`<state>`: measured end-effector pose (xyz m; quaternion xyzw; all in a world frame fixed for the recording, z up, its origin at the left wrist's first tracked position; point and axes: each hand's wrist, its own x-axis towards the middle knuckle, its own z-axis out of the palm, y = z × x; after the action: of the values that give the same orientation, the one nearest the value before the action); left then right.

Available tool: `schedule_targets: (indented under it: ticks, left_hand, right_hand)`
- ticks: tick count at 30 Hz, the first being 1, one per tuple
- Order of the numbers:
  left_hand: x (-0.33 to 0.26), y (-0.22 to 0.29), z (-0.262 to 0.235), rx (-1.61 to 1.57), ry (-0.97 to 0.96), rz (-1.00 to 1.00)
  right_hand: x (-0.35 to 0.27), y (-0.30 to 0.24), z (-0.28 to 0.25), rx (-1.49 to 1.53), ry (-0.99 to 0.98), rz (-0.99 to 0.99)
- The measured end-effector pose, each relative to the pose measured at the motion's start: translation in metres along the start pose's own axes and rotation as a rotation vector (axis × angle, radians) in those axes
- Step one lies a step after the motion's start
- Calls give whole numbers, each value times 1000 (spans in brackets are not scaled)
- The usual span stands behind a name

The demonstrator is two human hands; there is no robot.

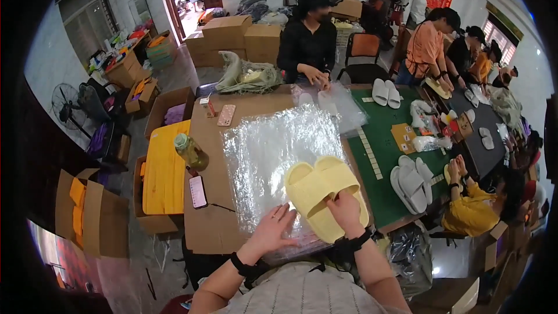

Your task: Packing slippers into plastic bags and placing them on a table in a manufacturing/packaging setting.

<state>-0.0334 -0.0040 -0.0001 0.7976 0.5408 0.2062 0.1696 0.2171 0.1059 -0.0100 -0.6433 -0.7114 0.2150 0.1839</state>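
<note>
A pair of pale yellow slippers (308, 189) lies side by side over the clear plastic bags (256, 145), soles flat and close together. My right hand (345, 211) grips the right part of the pair, its fingertips tucked in by the strap opening and partly hidden there. Beside the left slipper, my left hand (271, 229) rests on the near edge of the bag stack, fingers spread, holding nothing. The bags are glossy, stacked flat on a cardboard-covered table (212, 221).
To the left are a green bottle (190, 152), a phone (198, 192) and a box of yellow packs (165, 168). Grey slippers (410, 183) sit on the green table (372, 197). Across from me, a person in black (311, 40) handles clear bags; several co-workers are at right.
</note>
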Motion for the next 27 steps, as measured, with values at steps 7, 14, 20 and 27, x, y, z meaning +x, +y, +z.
schedule_targets:
  ticks: [7, 14, 20, 27]
  left_hand:
    - [-1, -5, -2, 115, -56, 72]
    - [23, 6, -20, -126, -104, -130]
    - [32, 4, -9, -300, -24, -202]
    - [56, 9, 13, -667, 87, -280]
  right_hand:
    - [-11, 38, -42, 699, 443, -54]
    - [-72, 60, -94, 950, 507, -10]
    - [-107, 40, -104, 909, 478, -32]
    - [-118, 17, -94, 390, 149, -277]
